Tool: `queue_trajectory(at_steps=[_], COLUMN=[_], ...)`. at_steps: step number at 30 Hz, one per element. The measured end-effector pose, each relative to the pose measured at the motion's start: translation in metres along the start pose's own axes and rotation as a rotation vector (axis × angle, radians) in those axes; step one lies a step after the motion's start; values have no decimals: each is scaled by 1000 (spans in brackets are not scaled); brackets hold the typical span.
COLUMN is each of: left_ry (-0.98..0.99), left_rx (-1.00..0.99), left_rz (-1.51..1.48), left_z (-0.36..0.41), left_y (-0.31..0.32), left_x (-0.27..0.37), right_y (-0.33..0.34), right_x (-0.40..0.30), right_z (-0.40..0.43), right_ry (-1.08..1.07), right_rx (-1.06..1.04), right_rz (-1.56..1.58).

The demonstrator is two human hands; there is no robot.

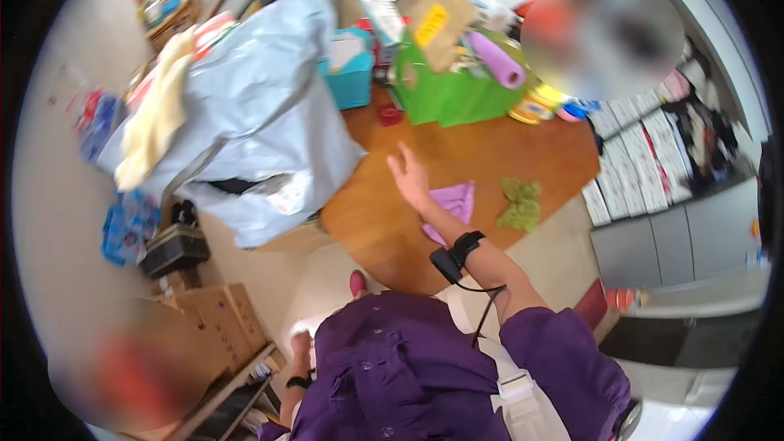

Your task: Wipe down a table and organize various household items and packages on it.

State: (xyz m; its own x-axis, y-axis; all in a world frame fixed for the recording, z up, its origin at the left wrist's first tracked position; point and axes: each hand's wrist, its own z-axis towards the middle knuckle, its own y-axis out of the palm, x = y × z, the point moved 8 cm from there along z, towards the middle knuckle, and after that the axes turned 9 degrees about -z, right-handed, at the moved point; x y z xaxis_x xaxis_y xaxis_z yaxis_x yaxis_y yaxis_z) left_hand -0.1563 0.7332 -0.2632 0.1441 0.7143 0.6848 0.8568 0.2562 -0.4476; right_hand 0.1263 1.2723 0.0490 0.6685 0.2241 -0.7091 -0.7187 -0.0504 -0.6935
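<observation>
My right hand (409, 179) reaches over the wooden table (380, 245), fingers apart and holding nothing. Beside its wrist lies a purple cloth (454, 202), partly hidden under my forearm. A crumpled green cloth (519, 204) lies further right. Low at my left side hangs my left hand (301, 343), small and partly cut off by my shirt; whether it holds anything cannot be told. Beyond my right hand, a small dark red object (389, 114) lies near a green bag (453, 86) filled with things, among them a purple roll (497, 61).
A large grey plastic bag (263, 110) with a pale yellow cloth (156, 116) on it stands at left. A turquoise box (347, 79) and a yellow-lidded tub (536, 104) line the table's far side. White boxes (637, 165) are stacked right; cardboard boxes (214, 324) stand lower left.
</observation>
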Motion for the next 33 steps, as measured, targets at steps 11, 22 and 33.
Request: queue_trajectory(at_steps=[11, 22, 33], left_ry=[197, -88, -49], left_rx=[-342, -45, -86], left_rz=[416, -404, 30], left_z=[4, 8, -48], left_y=[47, 47, 52], left_x=[63, 208, 56], right_y=[-43, -181, -219], right_x=[155, 278, 277], right_z=[-190, -106, -86], right_ry=[-316, 554, 254], right_rx=[-159, 128, 62], right_rz=[-516, 265, -246])
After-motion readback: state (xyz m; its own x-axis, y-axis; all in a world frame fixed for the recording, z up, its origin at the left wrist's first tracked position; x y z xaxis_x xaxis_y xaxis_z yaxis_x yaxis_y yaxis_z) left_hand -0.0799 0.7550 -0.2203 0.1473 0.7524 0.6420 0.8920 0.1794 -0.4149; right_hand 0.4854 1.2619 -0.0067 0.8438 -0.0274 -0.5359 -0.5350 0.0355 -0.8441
